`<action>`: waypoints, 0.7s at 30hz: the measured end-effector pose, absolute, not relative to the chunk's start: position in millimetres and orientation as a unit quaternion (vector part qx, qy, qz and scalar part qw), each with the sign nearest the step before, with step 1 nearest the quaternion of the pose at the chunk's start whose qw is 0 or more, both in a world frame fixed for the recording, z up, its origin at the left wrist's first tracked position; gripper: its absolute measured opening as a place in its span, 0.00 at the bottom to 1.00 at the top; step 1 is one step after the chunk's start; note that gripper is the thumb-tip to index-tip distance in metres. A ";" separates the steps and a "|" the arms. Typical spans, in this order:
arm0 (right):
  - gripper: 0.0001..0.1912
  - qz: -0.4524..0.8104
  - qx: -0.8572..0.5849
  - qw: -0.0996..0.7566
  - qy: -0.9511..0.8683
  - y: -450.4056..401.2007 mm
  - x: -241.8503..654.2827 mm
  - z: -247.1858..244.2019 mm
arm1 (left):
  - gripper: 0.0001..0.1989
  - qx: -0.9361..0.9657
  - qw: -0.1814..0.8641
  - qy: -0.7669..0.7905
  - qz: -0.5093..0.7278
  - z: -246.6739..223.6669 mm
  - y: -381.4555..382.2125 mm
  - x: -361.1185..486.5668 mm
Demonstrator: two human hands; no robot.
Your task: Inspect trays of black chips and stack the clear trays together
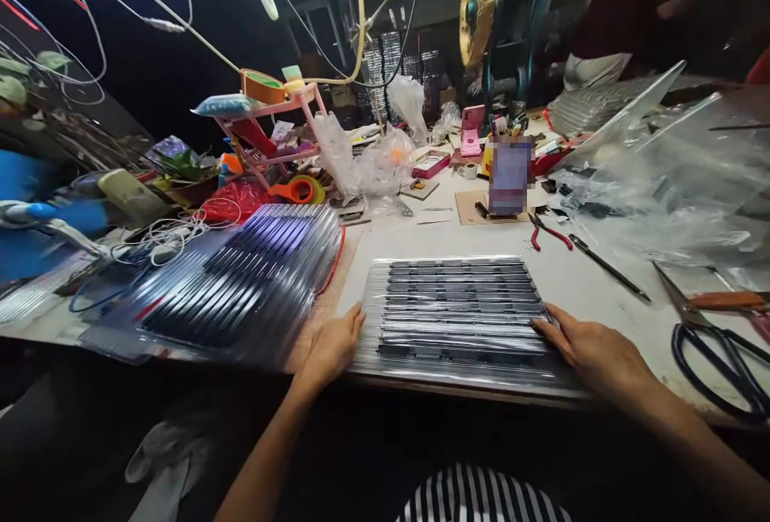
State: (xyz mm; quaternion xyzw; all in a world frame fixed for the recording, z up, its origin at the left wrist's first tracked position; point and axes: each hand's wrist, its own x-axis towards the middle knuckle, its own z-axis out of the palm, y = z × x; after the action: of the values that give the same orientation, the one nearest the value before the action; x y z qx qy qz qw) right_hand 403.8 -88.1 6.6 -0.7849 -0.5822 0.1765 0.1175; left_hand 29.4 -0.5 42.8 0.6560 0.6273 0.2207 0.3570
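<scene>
In front of me at the table's front edge lies a flat clear plastic tray [460, 309] with several rows of black pieces that look like pinned chips. My left hand [337, 345] grips its left edge, fingers closed and partly hidden by the wrist. On the opposite edge, my right hand [589, 350] holds on with the thumb side over the rim and the fingertips on the plastic. To the left rests a stack of similar clear plastic trays [241, 281] with dark rows inside.
Large scissors [715, 354], a black pen-like tool [610, 269] and red-handled pliers [549, 235] lie on the right. A phone [510, 177] stands behind the tray. Clear plastic sheets [679, 177] heap at the back right. A pink rack [270, 125] with tape rolls stands back left.
</scene>
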 end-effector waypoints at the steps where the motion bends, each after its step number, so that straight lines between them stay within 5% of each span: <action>1: 0.32 0.146 -0.786 0.109 -0.591 -90.3 402.8 3.2 | 0.20 0.667 0.329 0.635 0.208 39.8 -2.7 29.2; 7: 0.27 -0.002 -0.702 0.302 -0.645 -109.7 390.1 -13.7 | 0.23 0.722 0.180 0.637 0.201 18.6 -15.8 29.0; 10: 0.23 -0.011 -0.689 0.311 -0.654 -107.3 378.6 -17.4 | 0.22 0.727 0.141 0.623 0.252 8.2 -11.4 32.4; 21: 0.20 0.156 -0.687 0.422 -0.570 -90.2 362.6 -11.1 | 0.22 0.591 0.362 0.615 0.376 21.3 -6.8 38.6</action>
State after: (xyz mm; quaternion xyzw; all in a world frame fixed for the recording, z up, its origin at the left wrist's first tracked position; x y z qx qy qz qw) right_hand 362.6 -90.2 -11.1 -0.6875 -0.5702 0.1559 0.4217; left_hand 38.6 -6.8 21.3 0.5906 0.6151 0.3762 0.3624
